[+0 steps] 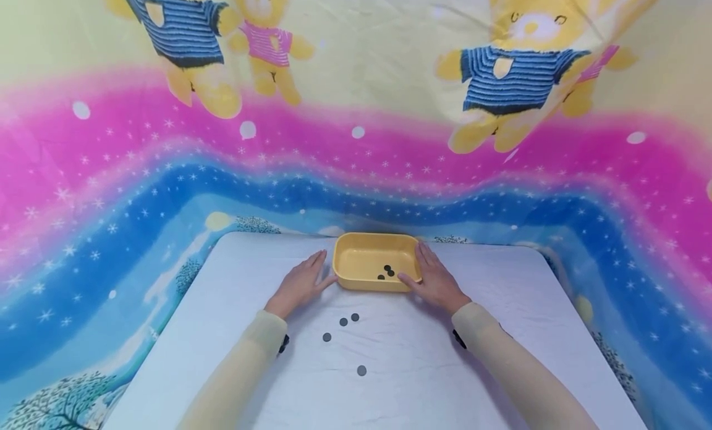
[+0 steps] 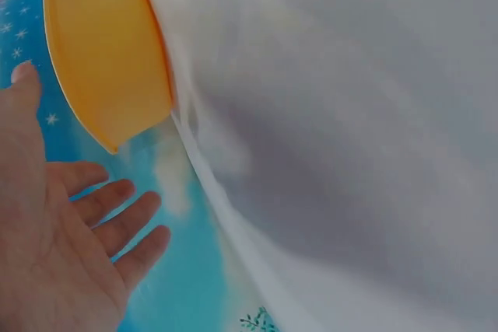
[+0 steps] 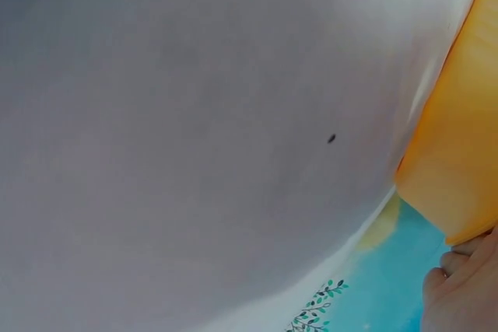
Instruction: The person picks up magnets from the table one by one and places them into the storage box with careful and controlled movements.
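Note:
A yellow rectangular box, open at the top, stands at the table's far edge. Three small dark discs lie in its right half. My left hand is at the box's left end, fingers extended, its thumb tip close to the front left corner. In the left wrist view its palm faces the camera, with fingers spread apart from the box. My right hand lies against the right end, its fingers along that side and its thumb across the front right rim. The right wrist view shows only part of that hand.
Several flat grey discs lie scattered on the white-covered table in front of the box, between my forearms. Behind and around the table hangs a patterned cloth with bears and snowflakes.

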Demonstrator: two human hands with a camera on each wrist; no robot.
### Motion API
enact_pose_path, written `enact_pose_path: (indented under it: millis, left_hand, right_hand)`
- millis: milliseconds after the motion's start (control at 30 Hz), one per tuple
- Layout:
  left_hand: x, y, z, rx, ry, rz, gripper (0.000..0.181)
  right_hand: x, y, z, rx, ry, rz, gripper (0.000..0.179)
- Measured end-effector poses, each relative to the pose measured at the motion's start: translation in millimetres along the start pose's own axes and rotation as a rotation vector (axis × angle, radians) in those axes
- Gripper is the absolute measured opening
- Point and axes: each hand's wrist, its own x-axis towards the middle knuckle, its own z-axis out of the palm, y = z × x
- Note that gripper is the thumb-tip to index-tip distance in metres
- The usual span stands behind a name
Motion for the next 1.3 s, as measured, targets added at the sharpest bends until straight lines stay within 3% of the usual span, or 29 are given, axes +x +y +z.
enact_pose_path:
  millis: [233,400,633,767,933,1300]
  left_hand:
    - [-24.3,-4.5,4.6,0.015,-0.003,0.015,0.068]
    - [-40.6,-1.8,7.6,0.042,-0.012,0.066,0.06]
    - [-59.7,6.2,9.7,0.008,-0.06,0.162,0.049]
    - [-67.3,8.7,14.8,0.008,-0.091,0.208,0.042]
    - [-74.6,7.6,21.4,0.019,-0.138,0.217,0.04]
    - [-80.4,1.9,25.3,0.0,-0.166,0.305,0.032]
  right_hand:
    - [-0.3,-0.5,0.1,0.019,-0.006,0.011,0.11]
    - [-1.5,-3.2,-3.6,0.032,-0.01,0.016,0.11]
    - [-1.2,-2.5,-2.1,0.047,-0.016,0.025,0.11]
    - [-0.8,-0.3,-0.9,0.043,-0.019,0.021,0.11]
    - [-2.0,-1.1,-2.2,0.054,-0.022,0.022,0.11]
    - [-1.9,-1.0,-1.6,0.047,-0.01,0.01,0.109]
